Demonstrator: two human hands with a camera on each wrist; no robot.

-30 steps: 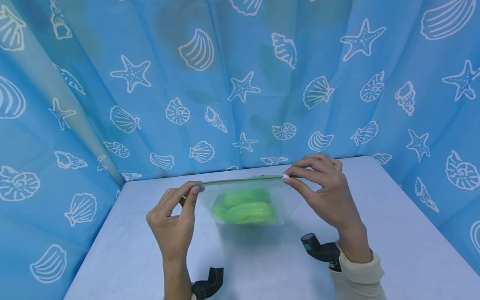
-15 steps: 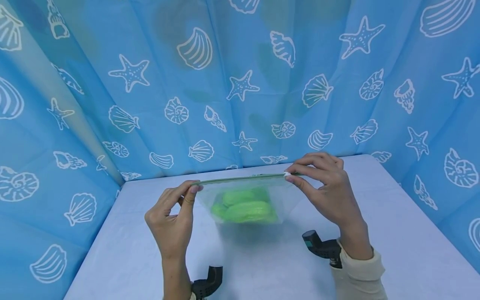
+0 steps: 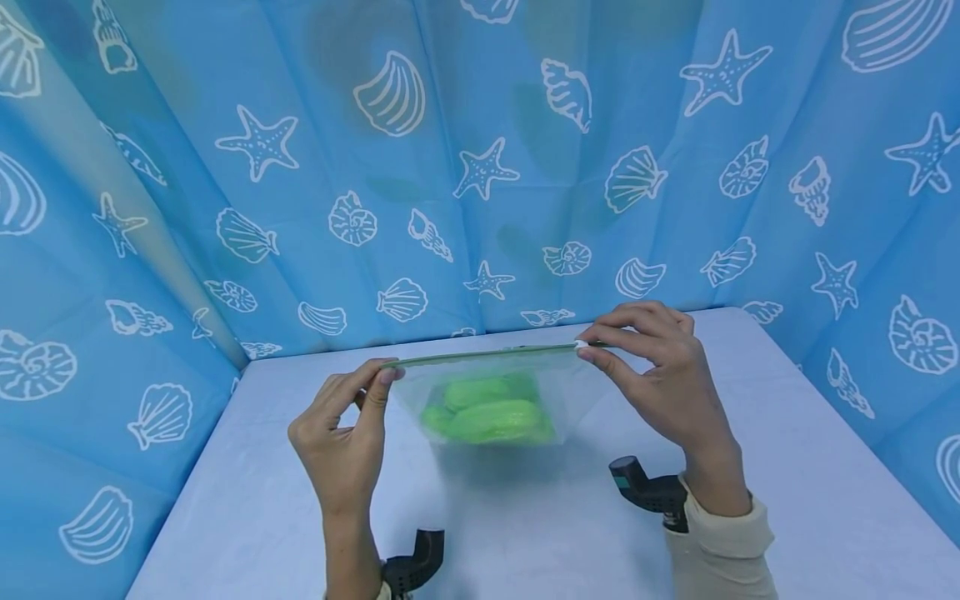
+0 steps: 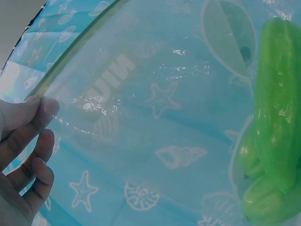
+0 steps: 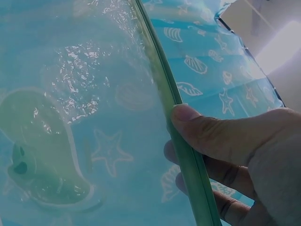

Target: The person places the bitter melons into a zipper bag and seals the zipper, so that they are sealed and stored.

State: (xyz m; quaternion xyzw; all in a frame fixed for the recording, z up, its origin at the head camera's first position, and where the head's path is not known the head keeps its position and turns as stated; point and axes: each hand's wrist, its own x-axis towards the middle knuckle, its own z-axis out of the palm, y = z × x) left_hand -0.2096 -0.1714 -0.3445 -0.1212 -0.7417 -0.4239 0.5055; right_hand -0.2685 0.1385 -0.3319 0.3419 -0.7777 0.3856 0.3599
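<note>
A clear zip bag (image 3: pixel 577 383) with a green sealing strip (image 3: pixel 480 355) hangs between both hands above the table. Inside lie several bright green, long, ridged vegetables (image 3: pixel 498 421), cucumber-like in shape; the left wrist view shows such a vegetable (image 4: pixel 280 103) close up through the plastic. My left hand (image 3: pixel 341 442) pinches the strip's left end between thumb and fingers. At the other end, my right hand (image 3: pixel 660 375) pinches a small white slider (image 3: pixel 581 343) on the strip. The right wrist view shows the thumb (image 5: pixel 207 127) on the strip, other fingers behind.
A white-covered table (image 3: pixel 247 500) spreads beneath the bag. Blue curtains (image 3: pixel 480 225) with white shells and starfish stand at the back and both sides. Black wrist cameras (image 3: pixel 648 487) sit at both wrists.
My right hand has slid a little to the right along the strip, with the white slider at its fingertips. The left hand keeps its pinch and has shifted slightly left.
</note>
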